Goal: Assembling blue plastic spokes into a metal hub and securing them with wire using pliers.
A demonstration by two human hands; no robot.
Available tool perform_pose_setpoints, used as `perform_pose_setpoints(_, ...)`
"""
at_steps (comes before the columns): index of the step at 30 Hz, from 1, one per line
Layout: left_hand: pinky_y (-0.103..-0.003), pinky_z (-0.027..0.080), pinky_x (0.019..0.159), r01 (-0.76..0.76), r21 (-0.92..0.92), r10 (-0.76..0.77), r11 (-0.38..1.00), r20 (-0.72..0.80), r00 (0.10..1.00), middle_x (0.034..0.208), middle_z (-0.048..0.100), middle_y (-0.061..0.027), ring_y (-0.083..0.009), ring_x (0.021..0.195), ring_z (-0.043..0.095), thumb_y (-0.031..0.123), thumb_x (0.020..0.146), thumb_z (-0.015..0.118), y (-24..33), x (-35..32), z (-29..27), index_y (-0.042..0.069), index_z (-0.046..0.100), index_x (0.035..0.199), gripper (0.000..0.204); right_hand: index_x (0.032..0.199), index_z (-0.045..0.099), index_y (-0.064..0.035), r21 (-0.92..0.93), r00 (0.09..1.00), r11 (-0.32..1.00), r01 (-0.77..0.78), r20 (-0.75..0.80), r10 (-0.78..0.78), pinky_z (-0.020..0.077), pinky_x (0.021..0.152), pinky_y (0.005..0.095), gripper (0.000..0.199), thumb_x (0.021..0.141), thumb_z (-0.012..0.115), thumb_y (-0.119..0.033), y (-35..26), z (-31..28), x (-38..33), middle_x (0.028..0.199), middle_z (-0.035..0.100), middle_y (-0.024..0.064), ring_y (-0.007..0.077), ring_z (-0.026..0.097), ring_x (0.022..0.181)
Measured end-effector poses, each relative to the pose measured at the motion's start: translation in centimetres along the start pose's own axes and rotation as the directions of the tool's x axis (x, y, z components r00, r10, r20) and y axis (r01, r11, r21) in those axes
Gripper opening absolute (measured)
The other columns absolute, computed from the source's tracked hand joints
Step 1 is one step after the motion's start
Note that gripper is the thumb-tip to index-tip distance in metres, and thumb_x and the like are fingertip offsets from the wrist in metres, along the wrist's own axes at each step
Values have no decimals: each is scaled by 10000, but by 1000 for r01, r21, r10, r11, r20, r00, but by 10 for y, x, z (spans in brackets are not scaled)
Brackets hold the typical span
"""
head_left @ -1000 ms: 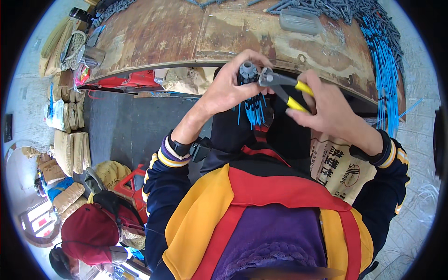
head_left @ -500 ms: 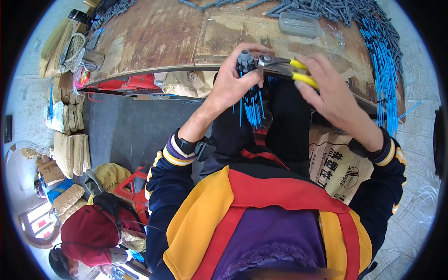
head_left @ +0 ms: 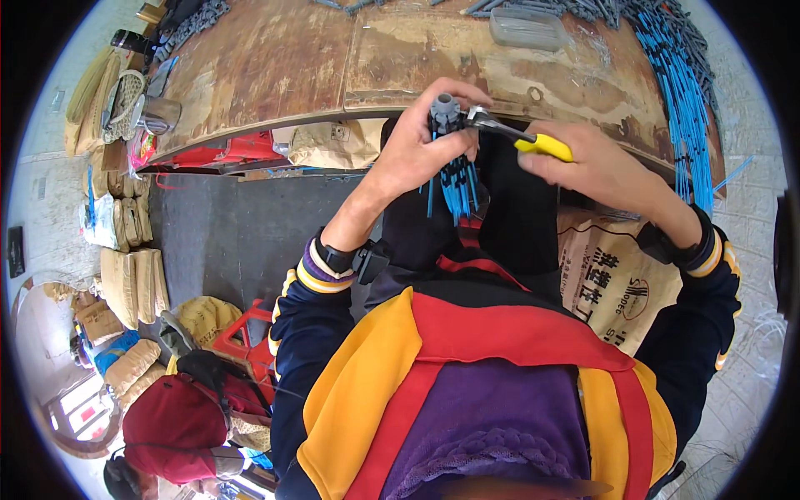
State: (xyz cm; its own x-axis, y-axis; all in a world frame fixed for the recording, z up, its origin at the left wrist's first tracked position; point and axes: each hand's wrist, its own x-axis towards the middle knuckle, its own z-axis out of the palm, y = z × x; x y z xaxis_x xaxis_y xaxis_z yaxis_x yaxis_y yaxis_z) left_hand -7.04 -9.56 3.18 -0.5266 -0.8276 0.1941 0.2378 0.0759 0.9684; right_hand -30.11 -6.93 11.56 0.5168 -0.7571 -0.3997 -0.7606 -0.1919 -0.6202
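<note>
My left hand (head_left: 417, 140) is wrapped round an upright bundle of grey plastic pieces with blue rods (head_left: 457, 192). A grey ribbed end stands up above the fingers, and the rods hang down below the fist. Yellow-handled pliers (head_left: 546, 147) are in my right hand (head_left: 607, 162), whose fingers are closed round the grips. The metal jaws lie against the right side of the bundle, near its top. What sits between the jaws is too small to make out. Both hands are over my lap, just before the table's near edge.
The worn wooden table (head_left: 258, 71) curves across the top. On it stand a clear plastic tray (head_left: 527, 30), blue rods (head_left: 690, 133) in a heap at the right, and a metal cup (head_left: 158, 114) at the left. Another person (head_left: 175, 425) in dark red is at lower left.
The pliers' handles, spread apart before, are now squeezed together. My right hand has closed and shifted slightly down. The bundle has moved a little right and down in view.
</note>
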Motion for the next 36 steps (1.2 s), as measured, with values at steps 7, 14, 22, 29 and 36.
perform_pose_setpoints(7, -270, 485, 650, 0, -1, 1, 1000, 127, 992, 756, 607, -66, -137, 701, 617, -51, 826, 586, -4, -4, -10, 32, 497, 945, 170, 1020, 592, -2, 451, 986, 882, -135, 152, 73, 479, 618, 249, 314, 995, 521, -307, -6, -5, -4, 806, 654, 75, 130, 648, 712)
perform_pose_setpoints(14, -286, 483, 643, 5, -49, 4, 999, 185, 983, 759, 609, -71, -154, 693, 617, -69, 809, 579, -8, -5, -13, 33, 497, 916, 169, 942, 579, -16, 480, 915, 802, -355, 356, 192, 439, 529, 227, 322, 1010, 505, -322, -21, -15, -8, 677, 571, 30, 99, 553, 538)
perform_pose_setpoints(22, -270, 485, 666, 28, 74, -41, 997, 170, 985, 777, 614, -56, -136, 705, 608, -27, 830, 617, 0, 1, -3, 36, 512, 949, 171, 1041, 578, -36, 90, 897, 903, -420, 187, 399, 382, 472, 203, 291, 1010, 499, -314, -41, -28, -13, 651, 499, -6, 65, 481, 522)
perform_pose_setpoints(29, -222, 472, 678, -161, -162, 147, 974, -96, 985, 843, 629, -30, -83, 758, 596, 62, 845, 721, -18, -5, -13, 35, 560, 991, 219, 1244, 559, -50, 360, 991, 933, 28, -130, 21, 433, 586, 235, 335, 991, 528, -267, 11, 11, -1, 753, 560, 7, 77, 536, 670)
perform_pose_setpoints(36, -229, 490, 741, 3, 55, 3, 998, -102, 995, 913, 640, -23, -88, 839, 607, 103, 809, 783, -9, -11, -22, 28, 618, 1059, 309, 1271, 543, -21, 330, 987, 939, 94, -158, -43, 449, 674, 248, 368, 974, 543, -238, 10, 33, 0, 842, 583, 30, 98, 568, 747)
